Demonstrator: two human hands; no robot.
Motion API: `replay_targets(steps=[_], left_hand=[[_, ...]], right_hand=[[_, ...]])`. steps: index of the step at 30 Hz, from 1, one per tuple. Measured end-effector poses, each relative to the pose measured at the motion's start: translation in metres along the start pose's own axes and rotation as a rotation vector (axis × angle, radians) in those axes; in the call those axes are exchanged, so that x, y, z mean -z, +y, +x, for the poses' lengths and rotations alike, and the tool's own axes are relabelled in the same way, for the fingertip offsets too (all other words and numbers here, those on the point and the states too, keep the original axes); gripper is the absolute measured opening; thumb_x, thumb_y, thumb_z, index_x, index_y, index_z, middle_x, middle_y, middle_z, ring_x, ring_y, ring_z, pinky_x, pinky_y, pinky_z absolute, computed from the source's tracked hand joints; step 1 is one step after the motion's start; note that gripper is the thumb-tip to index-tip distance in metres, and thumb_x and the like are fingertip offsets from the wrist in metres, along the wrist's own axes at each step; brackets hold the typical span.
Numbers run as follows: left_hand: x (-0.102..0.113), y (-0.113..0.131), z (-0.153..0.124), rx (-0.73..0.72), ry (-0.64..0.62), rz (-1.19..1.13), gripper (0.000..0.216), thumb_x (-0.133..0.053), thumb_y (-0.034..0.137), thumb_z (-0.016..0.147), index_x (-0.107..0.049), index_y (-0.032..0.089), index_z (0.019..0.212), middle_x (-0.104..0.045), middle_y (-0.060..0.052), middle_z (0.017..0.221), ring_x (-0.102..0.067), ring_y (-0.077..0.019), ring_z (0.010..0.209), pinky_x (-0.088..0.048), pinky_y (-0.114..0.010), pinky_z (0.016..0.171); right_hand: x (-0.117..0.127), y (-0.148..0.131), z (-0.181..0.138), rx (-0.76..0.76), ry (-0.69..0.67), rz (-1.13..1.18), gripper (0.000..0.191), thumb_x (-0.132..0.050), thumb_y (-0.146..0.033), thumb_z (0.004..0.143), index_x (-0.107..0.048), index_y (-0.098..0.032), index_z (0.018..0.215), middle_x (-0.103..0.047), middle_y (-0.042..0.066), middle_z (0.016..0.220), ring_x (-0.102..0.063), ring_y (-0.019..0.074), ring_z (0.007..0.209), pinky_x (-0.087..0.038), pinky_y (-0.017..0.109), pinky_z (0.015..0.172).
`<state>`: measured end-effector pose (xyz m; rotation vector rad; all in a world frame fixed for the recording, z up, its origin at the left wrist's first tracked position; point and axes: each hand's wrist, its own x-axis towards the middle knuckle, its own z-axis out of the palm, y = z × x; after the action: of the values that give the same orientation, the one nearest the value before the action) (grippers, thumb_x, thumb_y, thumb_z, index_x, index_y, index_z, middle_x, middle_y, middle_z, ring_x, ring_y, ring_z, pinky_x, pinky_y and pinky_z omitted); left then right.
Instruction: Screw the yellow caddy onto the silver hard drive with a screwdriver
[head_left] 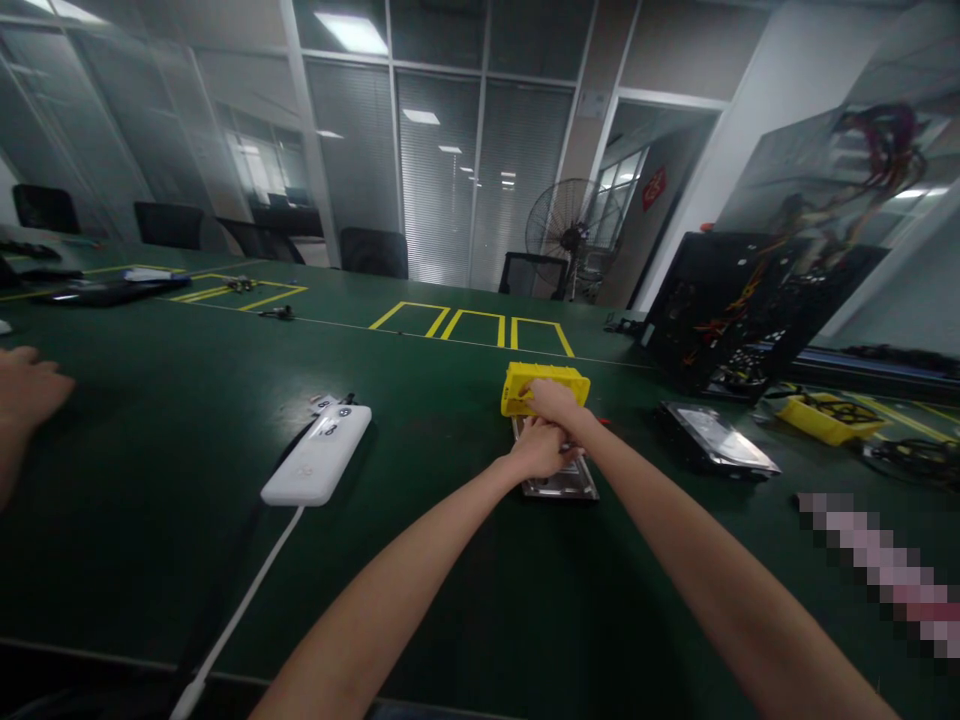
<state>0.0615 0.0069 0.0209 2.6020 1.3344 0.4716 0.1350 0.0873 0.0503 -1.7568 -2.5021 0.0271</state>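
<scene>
My left hand [538, 448] is over a metal-cased hard drive [559, 483] lying on the green table, its fingers curled and partly covered by my right wrist. What those fingers hold, if anything, is hidden. Crossing above it, my right hand [553, 400] reaches into a small yellow plastic bin [551, 375] just behind the drive. The bin's open side faces me. My right fingers are bent together inside it, and anything between them is too small to make out. A bit of something red [604, 422] shows beside my right wrist.
A white power bank [319, 455] with a white cable lies left. Another hard drive [720, 440], a yellow bin of cables [832, 417] and an opened computer case [750, 310] stand right. Another person's hand [34, 390] is at the left edge. Yellow tape outlines [476, 318] mark the table.
</scene>
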Motion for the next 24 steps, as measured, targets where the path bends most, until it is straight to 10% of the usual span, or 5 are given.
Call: replay_targets(steps=[24], left_hand=[[0.0012,0.0012,-0.0017,-0.011,0.016,-0.024,0.034,-0.044,0.036,0.091,-0.06,0.016,0.114,-0.058,-0.011,0.125,-0.048,-0.0278,0.119,-0.033,-0.043,0.1]], right_hand=[[-0.0068,0.0,-0.0008,-0.077,-0.028,-0.001,0.036,-0.047,-0.021,0.086,-0.061,-0.022,0.119,-0.066,0.015,0.111,-0.064,0.0271,0.102,-0.049,0.035,0.081]])
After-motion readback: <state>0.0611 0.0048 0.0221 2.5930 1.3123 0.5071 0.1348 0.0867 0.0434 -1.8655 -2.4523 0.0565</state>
